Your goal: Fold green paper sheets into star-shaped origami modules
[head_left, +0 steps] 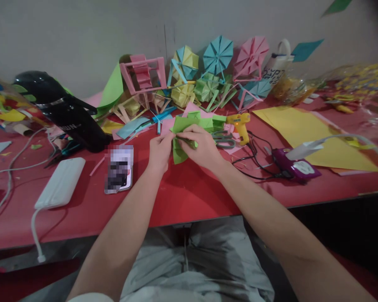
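Observation:
Between my hands is a piece of folded green paper [179, 156], raised a little over the red table. My left hand [160, 150] pinches its left edge. From the right, my right hand [201, 147] has its fingers closed on the same paper, with thumb and fingertips close to the left hand's. Part of the paper is hidden behind the fingers. Just beyond lie more green folded pieces [208, 121] on pink paper. Scissors [225, 140] with dark handles rest right of my right hand, beside a yellow hot glue gun [240, 126].
Folded paper wheels on stands, such as a blue one [218, 54], line the wall. A black bottle [66, 111], a phone [119, 170] and a white power bank [61, 182] are left. A purple power strip [294, 165] with cables and yellow sheets [318, 134] are right.

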Tool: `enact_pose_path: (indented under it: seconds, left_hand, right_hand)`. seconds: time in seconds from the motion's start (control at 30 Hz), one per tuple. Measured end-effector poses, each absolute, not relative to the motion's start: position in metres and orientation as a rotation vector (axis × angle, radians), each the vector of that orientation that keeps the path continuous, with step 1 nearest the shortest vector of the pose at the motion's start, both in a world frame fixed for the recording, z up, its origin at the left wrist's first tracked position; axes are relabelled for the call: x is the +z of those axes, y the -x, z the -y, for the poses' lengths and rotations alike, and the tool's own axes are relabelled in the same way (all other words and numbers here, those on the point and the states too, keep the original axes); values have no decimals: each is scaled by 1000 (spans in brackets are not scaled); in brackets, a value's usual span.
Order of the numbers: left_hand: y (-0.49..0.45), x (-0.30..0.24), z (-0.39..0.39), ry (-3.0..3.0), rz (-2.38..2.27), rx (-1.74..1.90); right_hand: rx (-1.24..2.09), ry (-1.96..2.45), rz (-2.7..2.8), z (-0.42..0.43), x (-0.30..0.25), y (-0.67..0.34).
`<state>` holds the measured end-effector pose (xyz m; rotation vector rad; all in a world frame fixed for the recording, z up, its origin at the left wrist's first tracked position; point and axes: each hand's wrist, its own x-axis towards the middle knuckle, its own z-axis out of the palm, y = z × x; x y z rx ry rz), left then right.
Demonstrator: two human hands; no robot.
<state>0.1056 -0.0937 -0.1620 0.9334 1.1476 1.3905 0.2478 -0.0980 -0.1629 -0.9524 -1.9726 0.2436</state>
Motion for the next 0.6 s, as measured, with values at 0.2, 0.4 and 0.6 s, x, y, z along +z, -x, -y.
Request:
enact_pose_path:
  seconds: [0.2, 0.4, 0.6]
  left_hand:
    - [-109, -155, 96, -743, -1111, 1437]
    - [-105, -151, 95, -707, -1093, 1380]
    - [-106, -152, 96, -769, -1059, 1386]
  right_hand:
    - [122, 916, 2048, 99, -163, -247]
    - [41, 947, 2124, 101, -162, -246]
    - [13, 975, 2159, 103, -161, -247]
